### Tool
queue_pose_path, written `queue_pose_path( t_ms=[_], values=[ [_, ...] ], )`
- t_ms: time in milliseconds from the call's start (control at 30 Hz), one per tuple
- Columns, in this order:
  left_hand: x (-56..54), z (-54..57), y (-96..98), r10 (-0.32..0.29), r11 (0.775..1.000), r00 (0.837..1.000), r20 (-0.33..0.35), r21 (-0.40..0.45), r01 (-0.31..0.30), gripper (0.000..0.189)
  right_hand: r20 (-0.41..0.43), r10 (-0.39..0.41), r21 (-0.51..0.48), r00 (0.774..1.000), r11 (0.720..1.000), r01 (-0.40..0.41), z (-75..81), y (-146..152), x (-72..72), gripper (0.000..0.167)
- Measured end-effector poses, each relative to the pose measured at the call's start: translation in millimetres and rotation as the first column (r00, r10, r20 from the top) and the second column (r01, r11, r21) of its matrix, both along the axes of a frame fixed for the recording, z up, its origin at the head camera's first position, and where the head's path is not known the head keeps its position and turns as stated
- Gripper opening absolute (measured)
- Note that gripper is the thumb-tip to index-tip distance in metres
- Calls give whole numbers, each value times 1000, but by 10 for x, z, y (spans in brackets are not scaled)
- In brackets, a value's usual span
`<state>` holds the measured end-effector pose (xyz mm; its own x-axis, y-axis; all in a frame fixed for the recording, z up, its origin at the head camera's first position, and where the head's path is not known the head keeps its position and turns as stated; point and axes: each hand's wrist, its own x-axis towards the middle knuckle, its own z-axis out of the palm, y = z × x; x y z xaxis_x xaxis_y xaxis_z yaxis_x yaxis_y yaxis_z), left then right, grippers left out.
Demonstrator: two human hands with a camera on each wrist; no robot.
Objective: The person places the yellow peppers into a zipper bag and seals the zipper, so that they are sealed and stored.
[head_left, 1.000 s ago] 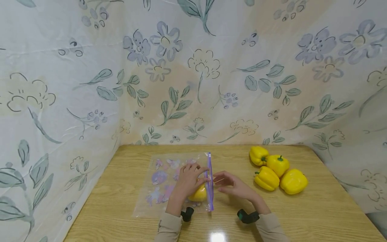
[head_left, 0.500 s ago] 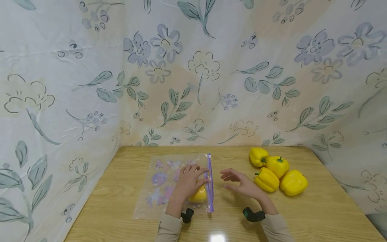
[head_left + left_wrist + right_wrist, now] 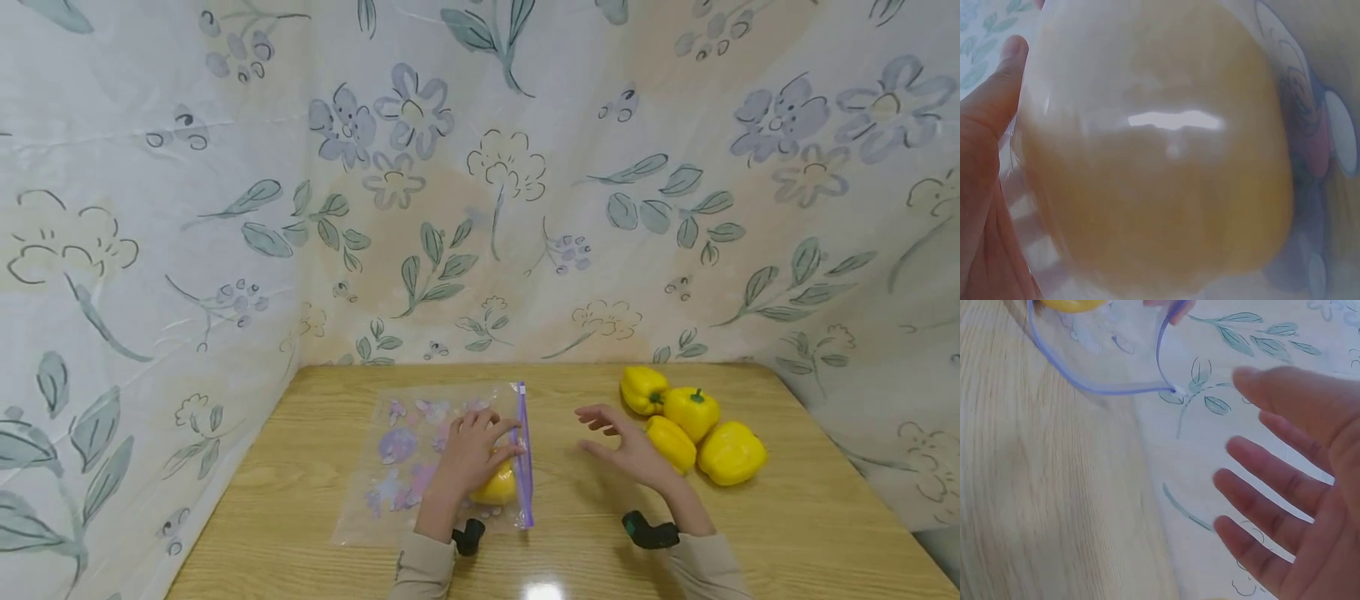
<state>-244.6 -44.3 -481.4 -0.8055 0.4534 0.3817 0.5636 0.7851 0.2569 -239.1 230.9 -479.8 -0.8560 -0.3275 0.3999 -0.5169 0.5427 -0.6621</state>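
A clear zip bag (image 3: 360,500) printed with pastel cartoon shapes lies on the table, its purple zip edge (image 3: 527,467) facing right. Inside it, near the mouth, is a yellow bell pepper (image 3: 495,485), which fills the left wrist view behind the plastic. My left hand (image 3: 468,454) lies over the bag and holds the upper side of its mouth, thumb and fingertips at the zip edge. The mouth gapes in the right wrist view. My right hand (image 3: 626,450) is in the air right of the bag, fingers spread and holding nothing, overlapping one loose bell pepper (image 3: 672,443).
More yellow bell peppers (image 3: 731,454) sit grouped on the right of the wooden table (image 3: 795,533). A floral cloth (image 3: 525,275) hangs behind the table and along both sides. Each wrist wears a black camera mount (image 3: 648,531).
My right hand has moved away from the bag's mouth, rightward toward the loose bell peppers. My left hand stays on the bag, and the bell pepper inside has kept its place.
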Motion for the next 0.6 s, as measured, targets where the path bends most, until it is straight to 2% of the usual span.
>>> queue_pose_path(
  t_ms=[233,600],
  values=[
    [-5,-19,0,6,1000,1000,11,11,-6,36,-38,-92,40,995,995,93,68,122,50,39],
    [21,27,3,0,1000,1000,-10,9,0,36,-171,-174,80,970,978,190,76,327,104,40]
  ],
)
